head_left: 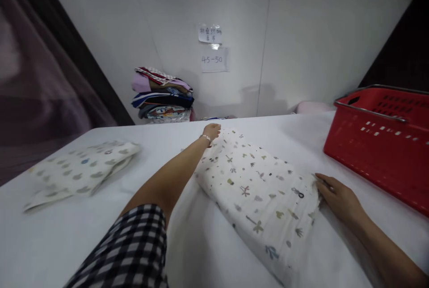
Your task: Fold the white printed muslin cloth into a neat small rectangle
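Observation:
A white cloth (254, 185) printed with small leaves and figures stretches across the table in front of me. My left hand (212, 131), with a bracelet at the wrist, is closed on its far left corner. At the right edge of the cloth, my right hand (335, 196) pinches the fabric between thumb and fingers. The cloth hangs between both hands, its near edge sloping toward the front of the table. To the left lies another cloth (80, 169), pale with grey-green heart-like marks, loosely folded and apart from my hands.
A red plastic basket (375, 145) with a metal handle stands at the right. Folded fabrics (164, 95) are stacked behind the white table (110, 243). Paper signs (214, 60) hang on the wall, and a dusky curtain (43, 82) drapes at the left.

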`<state>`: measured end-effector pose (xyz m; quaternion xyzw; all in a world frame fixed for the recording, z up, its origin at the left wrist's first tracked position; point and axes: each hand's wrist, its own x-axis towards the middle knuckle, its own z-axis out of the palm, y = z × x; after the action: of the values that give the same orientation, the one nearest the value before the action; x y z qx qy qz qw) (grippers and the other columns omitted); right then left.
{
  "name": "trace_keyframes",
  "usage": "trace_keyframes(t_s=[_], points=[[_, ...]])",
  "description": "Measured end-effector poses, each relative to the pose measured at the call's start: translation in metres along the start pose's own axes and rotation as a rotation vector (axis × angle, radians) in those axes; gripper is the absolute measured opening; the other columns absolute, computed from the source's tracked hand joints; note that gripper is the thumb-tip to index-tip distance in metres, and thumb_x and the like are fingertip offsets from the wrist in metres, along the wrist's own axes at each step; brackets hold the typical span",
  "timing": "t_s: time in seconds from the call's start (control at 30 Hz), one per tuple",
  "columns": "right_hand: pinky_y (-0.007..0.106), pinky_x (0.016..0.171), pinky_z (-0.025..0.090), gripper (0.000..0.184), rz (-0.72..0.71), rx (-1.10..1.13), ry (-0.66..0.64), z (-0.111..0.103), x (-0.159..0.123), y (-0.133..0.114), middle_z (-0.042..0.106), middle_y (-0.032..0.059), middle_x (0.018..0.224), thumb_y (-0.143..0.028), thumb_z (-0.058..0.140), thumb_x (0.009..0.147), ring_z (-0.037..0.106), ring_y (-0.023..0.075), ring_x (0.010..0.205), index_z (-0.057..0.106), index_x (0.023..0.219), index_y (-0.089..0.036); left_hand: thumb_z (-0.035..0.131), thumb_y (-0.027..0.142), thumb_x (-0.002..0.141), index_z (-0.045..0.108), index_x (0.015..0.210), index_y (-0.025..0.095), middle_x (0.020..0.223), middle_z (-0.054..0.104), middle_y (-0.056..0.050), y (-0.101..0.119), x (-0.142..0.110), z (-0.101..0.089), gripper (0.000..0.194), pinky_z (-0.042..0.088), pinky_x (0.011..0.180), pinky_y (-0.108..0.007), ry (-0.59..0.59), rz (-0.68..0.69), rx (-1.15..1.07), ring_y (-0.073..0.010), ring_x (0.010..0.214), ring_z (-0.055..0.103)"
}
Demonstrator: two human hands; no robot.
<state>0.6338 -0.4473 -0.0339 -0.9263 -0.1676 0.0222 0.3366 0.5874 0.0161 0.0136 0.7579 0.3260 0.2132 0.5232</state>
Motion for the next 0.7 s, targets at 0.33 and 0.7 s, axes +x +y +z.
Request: trace_keyframes(t_s=[0.33,0.7], points=[[0.041,0.086,0.045,0.067,0.018,-0.122,-0.065,-0.002,-0.001,-0.006,0.063,0.0119,0.110,-0.058,0.048,0.076,0.057,0.0320,0.102,0.053,0.127,-0.016,0.061,0.031,0.078,0.064,0.102,0.018,0.118,0.061,-0.010,-0.060,-0.128,-0.119,0.027,0.038,0.094,-0.031,0.293,-0.056,0.309,-0.0243,0.111,0.053],[0.045,0.087,0.044,0.063,-0.089,-0.119,0.078,-0.003,-0.007,0.000,0.061,0.0132,0.115,-0.059,0.045,0.077,0.057,0.0339,0.103,0.055,0.124,-0.017,0.056,0.032,0.086,0.055,0.117,0.017,0.125,0.054,-0.011,-0.057,-0.104,-0.106,0.034,0.042,0.094,-0.039,0.280,-0.057,0.328,-0.0221,0.112,0.052]])
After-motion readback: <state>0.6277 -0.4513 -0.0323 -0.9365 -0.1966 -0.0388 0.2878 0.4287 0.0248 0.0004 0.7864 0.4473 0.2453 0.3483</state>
